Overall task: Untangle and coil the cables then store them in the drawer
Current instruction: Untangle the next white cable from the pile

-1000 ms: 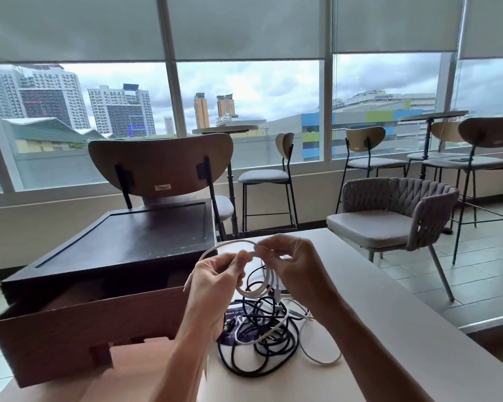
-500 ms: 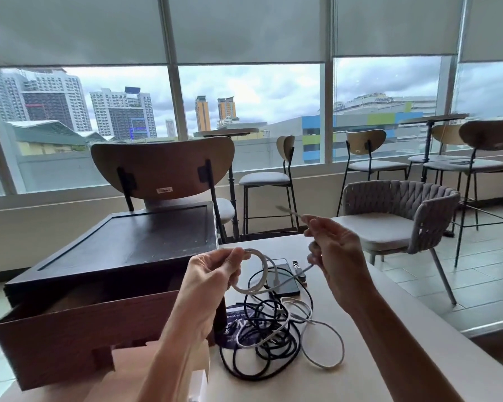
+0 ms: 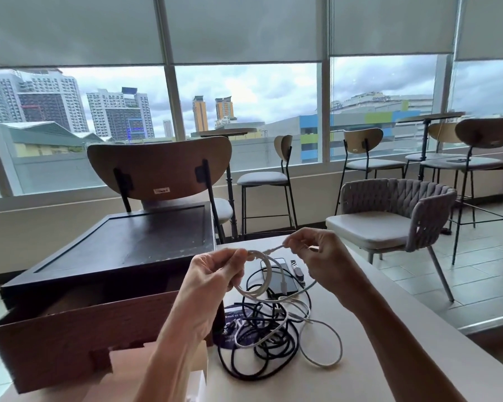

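Note:
My left hand (image 3: 215,275) pinches a small coil of white cable (image 3: 263,274) held above the table. My right hand (image 3: 317,253) pinches the free end of that same white cable a short way to the right of the coil. Below both hands a tangle of black cables (image 3: 262,352) and a loose grey-white cable loop (image 3: 328,343) lies on the beige table (image 3: 404,358). The wooden drawer (image 3: 70,338) stands pulled open at the left, under a dark box top (image 3: 134,242).
A phone (image 3: 288,282) and a watch (image 3: 296,269) lie behind the cable pile, with a dark leaflet (image 3: 233,329) under it. A cardboard piece (image 3: 145,372) sits at the near left. Chairs stand beyond the table, a woven one (image 3: 398,216) to the right.
My right hand came back down and left toward the coil after pulling the cable end up and away. My left hand kept hold of the coil.

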The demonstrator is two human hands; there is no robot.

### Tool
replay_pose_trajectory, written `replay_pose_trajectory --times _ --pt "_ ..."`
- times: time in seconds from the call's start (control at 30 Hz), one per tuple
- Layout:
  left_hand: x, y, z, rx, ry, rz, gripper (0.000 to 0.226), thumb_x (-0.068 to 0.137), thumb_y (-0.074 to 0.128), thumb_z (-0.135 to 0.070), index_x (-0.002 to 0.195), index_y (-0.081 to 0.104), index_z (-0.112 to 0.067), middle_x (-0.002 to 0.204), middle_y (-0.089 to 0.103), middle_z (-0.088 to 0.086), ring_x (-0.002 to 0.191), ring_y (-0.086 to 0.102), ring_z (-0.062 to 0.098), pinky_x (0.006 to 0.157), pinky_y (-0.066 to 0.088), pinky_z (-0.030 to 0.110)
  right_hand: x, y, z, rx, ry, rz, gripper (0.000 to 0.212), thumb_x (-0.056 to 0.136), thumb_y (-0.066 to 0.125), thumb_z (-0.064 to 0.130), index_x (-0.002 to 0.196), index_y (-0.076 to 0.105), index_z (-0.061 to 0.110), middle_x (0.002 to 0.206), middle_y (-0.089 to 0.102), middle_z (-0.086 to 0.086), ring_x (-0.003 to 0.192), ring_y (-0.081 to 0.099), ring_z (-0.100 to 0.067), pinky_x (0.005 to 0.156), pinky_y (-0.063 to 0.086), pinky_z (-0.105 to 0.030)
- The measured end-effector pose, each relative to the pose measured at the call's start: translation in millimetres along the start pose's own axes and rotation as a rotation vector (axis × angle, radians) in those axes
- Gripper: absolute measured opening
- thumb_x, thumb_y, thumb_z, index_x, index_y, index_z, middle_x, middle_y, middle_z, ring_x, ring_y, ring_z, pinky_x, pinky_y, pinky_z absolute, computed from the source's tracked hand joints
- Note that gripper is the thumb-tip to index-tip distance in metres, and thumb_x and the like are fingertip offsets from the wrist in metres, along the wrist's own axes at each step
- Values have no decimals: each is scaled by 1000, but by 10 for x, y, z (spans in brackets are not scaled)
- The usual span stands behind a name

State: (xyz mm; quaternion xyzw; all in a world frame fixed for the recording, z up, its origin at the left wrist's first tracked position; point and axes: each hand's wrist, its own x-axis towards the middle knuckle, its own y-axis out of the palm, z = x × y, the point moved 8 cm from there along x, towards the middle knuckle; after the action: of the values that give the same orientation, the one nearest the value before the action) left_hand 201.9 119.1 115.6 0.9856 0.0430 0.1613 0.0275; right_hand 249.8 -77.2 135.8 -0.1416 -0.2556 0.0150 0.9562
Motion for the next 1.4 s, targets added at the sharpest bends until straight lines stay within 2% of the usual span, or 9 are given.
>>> replay_pose_trajectory --times 0.13,0.43,0.6,0.73,0.9,1.0,1.1,1.23,1.4 --pt "15 -18 45 -19 -7 -42 20 80 70 -28 86 81 -12 65 56 4 64 47 12 73 43 28 -78 208 -9 234 110 271 17 96 60 5 89 74 10 74 59 2 55 38 -7 47 33 -21" --pt "15 -36 126 -122 1 -157 28 94 64 -7 74 82 -16 64 59 6 60 48 10 65 42 25 -252 700 93 699 325 527 37 104 48 23 108 64 -10 75 62 -5 55 51 -4 45 40 -15" --pt "9 8 110 1 26 -128 21 94 64 -5 85 79 -14 68 64 5 62 57 12 63 48 24 -202 658 -32 654 325 423 21 98 58 13 98 70 -3 74 59 -5 57 52 -6 52 45 -18" --pt "-21 94 -26 220 95 -12 36 93 65 -2 119 63 -27 102 70 1 82 74 14 78 57 24 -146 518 -106 700 351 353 26 98 58 10 106 66 -14 70 58 -5 54 49 -7 47 43 -18" --pt "-69 75 -190 525 357 -99 9 86 77 -28 89 69 -32 89 70 -10 79 71 10 67 53 21 -151 559 -123 696 345 355 21 98 58 9 98 70 -8 68 58 -4 51 49 -6 46 44 -17" --pt "-103 46 -245 668 484 -186 8 85 76 -30 85 70 -25 87 66 -14 83 67 1 71 50 16 -176 623 -114 632 309 373 28 98 59 10 76 77 8 63 57 -1 48 48 -4 47 43 -17" --pt "-136 62 -280 802 572 -231 10 89 74 -28 85 67 -21 86 60 -14 82 61 2 70 48 17 -186 642 -158 578 313 380 25 97 60 13 79 76 8 62 58 1 50 47 -5 53 42 -20" --pt "-119 66 -225 817 543 -272 11 93 69 -25 85 62 -23 83 62 -13 78 63 3 68 53 27 -175 618 -203 432 293 367 20 96 63 20 94 78 6 69 64 1 58 54 -6 64 44 -26" --pt "-99 -195 -244 584 430 -390 13 98 61 -13 86 57 -19 69 69 -4 62 68 4 52 55 20 -172 495 -237 297 289 360 23 91 67 25 94 78 5 69 66 2 54 54 -5 53 44 -23"
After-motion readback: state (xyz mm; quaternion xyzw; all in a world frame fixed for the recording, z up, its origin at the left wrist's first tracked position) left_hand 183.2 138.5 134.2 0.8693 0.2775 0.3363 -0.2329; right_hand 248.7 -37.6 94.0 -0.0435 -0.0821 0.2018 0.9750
